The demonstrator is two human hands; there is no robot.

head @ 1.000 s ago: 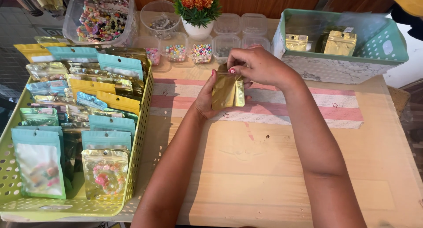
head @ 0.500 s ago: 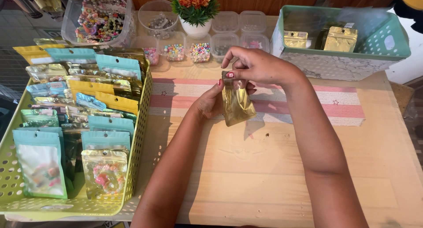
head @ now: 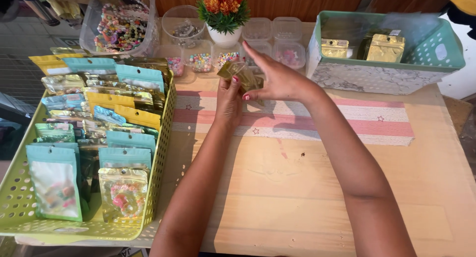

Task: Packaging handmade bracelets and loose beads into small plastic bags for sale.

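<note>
Gold pouch (head: 241, 72): small foil zip bag, held in the air above the far edge of the table (head: 297, 187), just in front of the bead tubs. Left hand (head: 229, 99) pinches it from below, thumb and fingers closed on the lower part. Right hand (head: 275, 78) lies against its far side, thumb pressed at the pouch, the other fingers stretched out flat rather than curled round it; whether they truly clamp it cannot be told. The pouch is tilted and partly hidden by both hands.

Handling, as judged: light, thin, soft-walled, creases readily; foil face likely slippery. Best taken by the stiffer sealed edges or the top strip, not the slack middle.

Nearby:
- Striped mat (head: 347, 119), pink and white, flat on the table directly beneath the hands.
- Bead tubs (head: 201, 59), small clear boxes in a row, some with coloured beads; just beyond the pouch and easily knocked.
- Potted plant (head: 223, 11), white pot, orange flowers, behind the tubs.
- Clear bin (head: 119, 26) of bead bracelets, far left.
- Green basket (head: 163, 133), left of the left forearm, packed with upright teal, yellow and gold pouches.
- Teal basket (head: 386, 71), far right, holding two gold pouches; well apart from the hands.
</note>
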